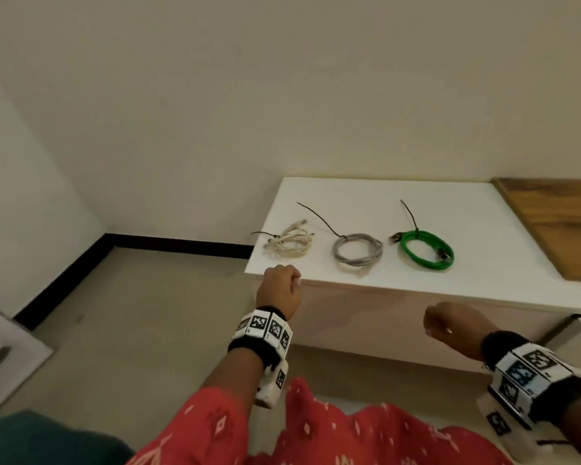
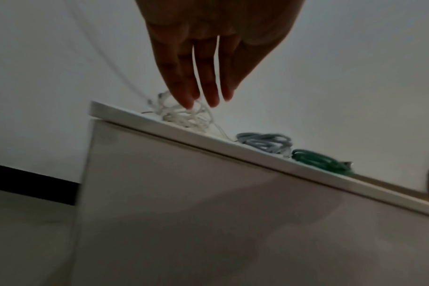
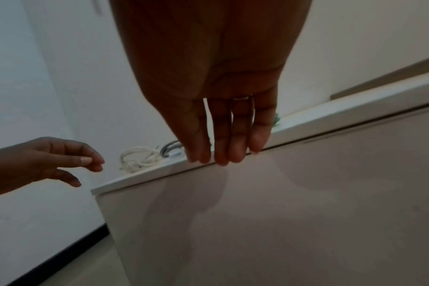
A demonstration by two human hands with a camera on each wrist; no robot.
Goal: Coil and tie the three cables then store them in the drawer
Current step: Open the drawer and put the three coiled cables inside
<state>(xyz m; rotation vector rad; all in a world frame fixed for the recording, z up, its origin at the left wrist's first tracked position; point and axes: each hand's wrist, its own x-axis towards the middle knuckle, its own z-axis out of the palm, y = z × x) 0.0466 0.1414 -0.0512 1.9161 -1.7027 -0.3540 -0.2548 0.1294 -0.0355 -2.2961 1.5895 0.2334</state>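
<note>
Both hands (image 1: pixel 279 283) (image 1: pixel 450 322) relaxed, fingers loose, holding nothing; three tied coils on cabinet top (image 1: pixel 483 229): cream (image 1: pixel 291 243), grey (image 1: pixel 357 249), green (image 1: pixel 425 250).

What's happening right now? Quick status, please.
Left hand and right hand open, holding nothing. White cable, grey cable, green cable coiled and tied on cabinet top. Drawer front closed.

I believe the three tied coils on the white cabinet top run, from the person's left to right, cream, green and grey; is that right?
Not quite: the order is wrong. The head view shows the cream cable at the left, the grey cable in the middle and the green cable at the right. They do lie coiled and tied on the white cabinet top.
</note>
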